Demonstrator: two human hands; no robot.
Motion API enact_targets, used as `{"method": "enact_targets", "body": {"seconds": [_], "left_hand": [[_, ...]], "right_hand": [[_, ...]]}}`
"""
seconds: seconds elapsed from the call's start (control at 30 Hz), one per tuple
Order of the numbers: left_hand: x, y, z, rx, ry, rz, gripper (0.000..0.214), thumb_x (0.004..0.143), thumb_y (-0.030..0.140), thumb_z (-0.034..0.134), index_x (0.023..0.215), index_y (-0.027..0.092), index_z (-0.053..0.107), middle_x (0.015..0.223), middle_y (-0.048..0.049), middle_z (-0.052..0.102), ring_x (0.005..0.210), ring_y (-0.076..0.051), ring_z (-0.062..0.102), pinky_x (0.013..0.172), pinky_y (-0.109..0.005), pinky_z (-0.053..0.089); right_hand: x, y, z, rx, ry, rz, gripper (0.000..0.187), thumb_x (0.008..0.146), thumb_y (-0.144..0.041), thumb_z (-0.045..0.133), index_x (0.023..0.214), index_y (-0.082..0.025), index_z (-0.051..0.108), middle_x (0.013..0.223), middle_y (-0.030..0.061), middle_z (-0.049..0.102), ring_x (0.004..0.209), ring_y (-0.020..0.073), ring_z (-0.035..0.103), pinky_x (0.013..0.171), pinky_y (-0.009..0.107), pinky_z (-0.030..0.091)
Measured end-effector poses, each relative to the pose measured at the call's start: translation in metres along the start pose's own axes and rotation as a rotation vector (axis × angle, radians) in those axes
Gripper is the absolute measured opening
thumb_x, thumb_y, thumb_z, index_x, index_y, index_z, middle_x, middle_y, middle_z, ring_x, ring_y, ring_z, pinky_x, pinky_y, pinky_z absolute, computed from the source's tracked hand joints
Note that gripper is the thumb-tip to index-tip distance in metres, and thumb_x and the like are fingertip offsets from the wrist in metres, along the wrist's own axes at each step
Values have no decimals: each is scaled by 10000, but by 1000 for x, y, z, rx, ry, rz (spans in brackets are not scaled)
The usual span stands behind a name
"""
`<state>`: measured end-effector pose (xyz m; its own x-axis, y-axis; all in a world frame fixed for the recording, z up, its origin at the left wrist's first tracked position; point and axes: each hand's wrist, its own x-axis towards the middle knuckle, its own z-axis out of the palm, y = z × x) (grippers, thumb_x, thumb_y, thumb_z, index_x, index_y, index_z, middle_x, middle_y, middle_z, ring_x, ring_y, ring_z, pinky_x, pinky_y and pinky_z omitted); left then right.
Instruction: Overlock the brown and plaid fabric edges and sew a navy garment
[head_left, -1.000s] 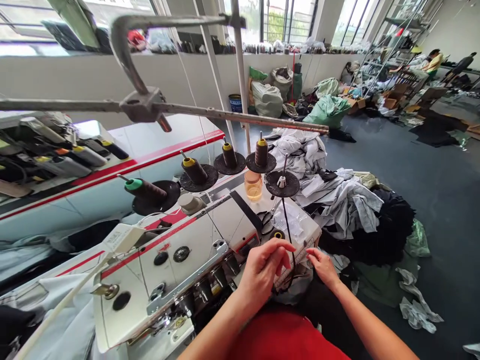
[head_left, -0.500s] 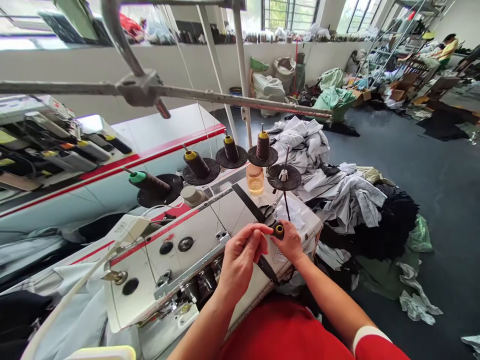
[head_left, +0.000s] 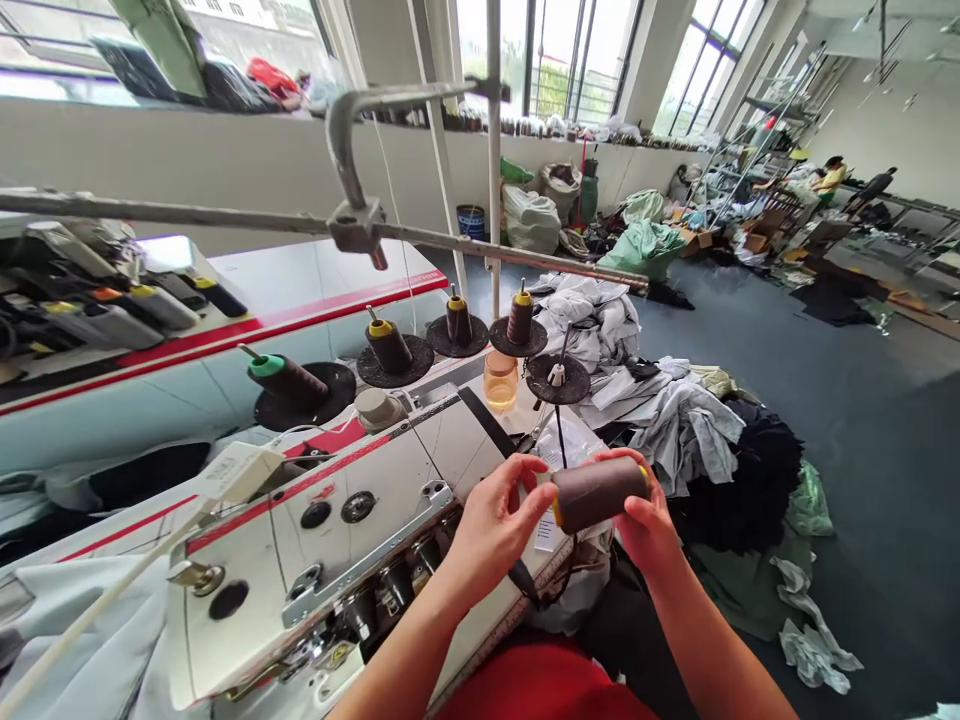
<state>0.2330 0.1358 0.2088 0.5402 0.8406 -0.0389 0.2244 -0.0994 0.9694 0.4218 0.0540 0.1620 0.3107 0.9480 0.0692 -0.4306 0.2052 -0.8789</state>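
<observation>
In front of me a spool of dark brown thread (head_left: 600,494) with yellow ends lies nearly level between my hands. My right hand (head_left: 651,525) grips its right end, thumb on the near side and fingers behind. At the left end my left hand (head_left: 499,515) is curled, its thumb against the yellow rim; part of its fingers is hidden. Below the hands is a white sewing machine (head_left: 397,455) with metal tension parts. Behind it, cones of brown thread (head_left: 388,347) stand on black discs, and one spool holder (head_left: 557,378) bears no cone.
A metal thread-stand bar (head_left: 465,243) crosses above the machine. An amber glass (head_left: 500,382) of liquid stands behind the machine. Grey cloth pieces (head_left: 675,420) are heaped on the floor at right. Another machine table (head_left: 322,285) is at left, and people sit far off.
The spool has turned from end-on to sideways and come up between my hands. Both hands are farther apart, with the right one moved rightward. My view has tilted up slightly.
</observation>
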Motion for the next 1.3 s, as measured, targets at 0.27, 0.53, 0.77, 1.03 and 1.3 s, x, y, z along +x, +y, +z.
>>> {"method": "enact_targets", "body": {"seconds": [0.27,0.53,0.77,1.03,1.3], "left_hand": [[0,17,4,-22,-248,-8,470,687,450,680,1066,213,536,820,15,564,757,-155,496,651,-226,379],[-3,16,4,-34,-156,41,430,671,402,702,1006,182,548,759,27,533,706,-130,463,637,-217,374],[-3,20,3,-87,-209,18,429,666,417,688,984,164,551,747,21,522,708,-135,458,637,-218,365],[3,12,16,-373,-156,-8,508,640,510,692,957,136,557,809,-15,553,753,-150,469,654,-225,361],[3,10,34,-381,-35,25,575,636,555,691,1008,154,512,812,-6,539,730,-139,472,642,-221,376]], "right_hand": [[-5,-31,24,-273,-69,-184,426,690,-342,708,1082,-277,555,1107,60,594,1047,257,559,903,390,451],[5,-83,27,-934,-204,-288,75,813,-250,622,850,-221,680,958,61,646,939,211,583,862,355,456],[18,-84,20,-560,-65,-62,224,865,-381,557,747,-193,583,813,35,595,900,187,574,847,340,470],[16,-54,3,285,74,266,196,786,-313,667,753,-198,512,506,-103,166,390,37,67,298,116,125],[5,-37,22,-199,10,-45,503,598,-431,802,996,-210,588,646,-35,487,525,72,385,469,186,330]]}}
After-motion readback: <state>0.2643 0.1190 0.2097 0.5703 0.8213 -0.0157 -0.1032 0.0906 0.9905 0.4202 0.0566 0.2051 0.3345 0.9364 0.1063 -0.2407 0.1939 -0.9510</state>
